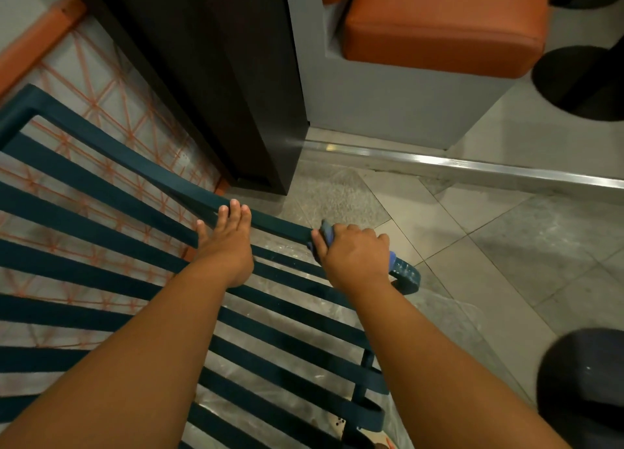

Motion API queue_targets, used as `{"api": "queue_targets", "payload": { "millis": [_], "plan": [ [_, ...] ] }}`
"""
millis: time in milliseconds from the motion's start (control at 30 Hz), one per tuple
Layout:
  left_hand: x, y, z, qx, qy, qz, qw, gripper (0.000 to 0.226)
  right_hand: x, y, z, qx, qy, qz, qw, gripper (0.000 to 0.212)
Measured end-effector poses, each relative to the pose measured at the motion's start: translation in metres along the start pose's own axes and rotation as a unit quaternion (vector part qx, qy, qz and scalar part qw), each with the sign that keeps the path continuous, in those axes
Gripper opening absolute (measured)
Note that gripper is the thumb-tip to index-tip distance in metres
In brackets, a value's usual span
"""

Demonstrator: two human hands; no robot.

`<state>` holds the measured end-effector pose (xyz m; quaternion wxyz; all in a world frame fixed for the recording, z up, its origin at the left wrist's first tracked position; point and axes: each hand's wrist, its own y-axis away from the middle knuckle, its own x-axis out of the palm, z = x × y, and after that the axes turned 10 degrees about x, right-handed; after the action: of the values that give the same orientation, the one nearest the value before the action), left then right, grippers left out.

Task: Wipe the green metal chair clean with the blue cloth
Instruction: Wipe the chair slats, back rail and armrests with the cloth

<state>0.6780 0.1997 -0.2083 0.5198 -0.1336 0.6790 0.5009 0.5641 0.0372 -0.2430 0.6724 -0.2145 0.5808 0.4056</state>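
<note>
Green metal chair (111,209) with flat dark teal-green slats fills the lower left of my view, its slats running diagonally from the left edge toward the lower right, over a floor with an orange line pattern (111,87). My right hand (354,256) is curled around the outermost slat near its rounded end, with the blue cloth (327,234) bunched inside the fist; I can see cloth poking out above the thumb and again at the little-finger side. So that grip is closed tight on the cloth, pressing it against the metal. My left hand (226,242) lies just beside it on the same slat, fingers straight and together, fingertips resting on the top edge, holding nothing. Both forearms reach in from the bottom of the frame. Beyond the chair stands a dark brown panel (216,70), then a grey bench base with an orange padded seat (442,23). A shiny metal floor strip (472,168) crosses grey tiles on the right.
</note>
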Motion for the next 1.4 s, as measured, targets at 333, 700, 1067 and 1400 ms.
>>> {"api": "queue_targets", "payload": {
  "millis": [333, 700, 1067, 1400],
  "plan": [
    [0.006, 0.006, -0.018, -0.011, 0.024, -0.048, 0.998, 0.096, 0.022, 0.038, -0.096, 0.063, -0.388, -0.001, 0.919, 0.022],
    [0.028, 0.003, -0.106, 0.065, 0.084, -0.076, 0.991, 0.055, 0.022, 0.049, -0.048, 0.039, -0.130, -0.057, 0.989, 0.049],
    [0.030, -0.004, -0.106, 0.068, 0.112, -0.032, 0.991, 0.054, -0.039, -0.034, -0.061, 0.198, -0.287, 0.393, 0.851, 0.046],
    [0.030, -0.005, -0.107, 0.057, 0.116, -0.031, 0.991, 0.054, 0.022, 0.027, -0.055, -0.044, -0.059, -0.103, 0.992, 0.042]
  ]
}}
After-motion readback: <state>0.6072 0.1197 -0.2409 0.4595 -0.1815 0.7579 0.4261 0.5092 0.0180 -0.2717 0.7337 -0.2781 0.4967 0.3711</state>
